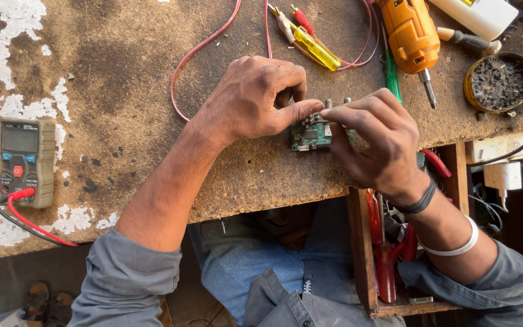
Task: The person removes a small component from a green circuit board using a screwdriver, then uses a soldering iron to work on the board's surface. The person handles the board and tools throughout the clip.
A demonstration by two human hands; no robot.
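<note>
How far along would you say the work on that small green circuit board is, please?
Done: the multimeter has its leads plugged in. In hand: the left hand and right hand pinch the green circuit board on the workbench. Left: the orange rotary tool lies untouched.

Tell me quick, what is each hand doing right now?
Left hand: closed, fingertips pinching the top edge of the small green circuit board.
Right hand: closed, fingers gripping the same board from its right side.
</note>
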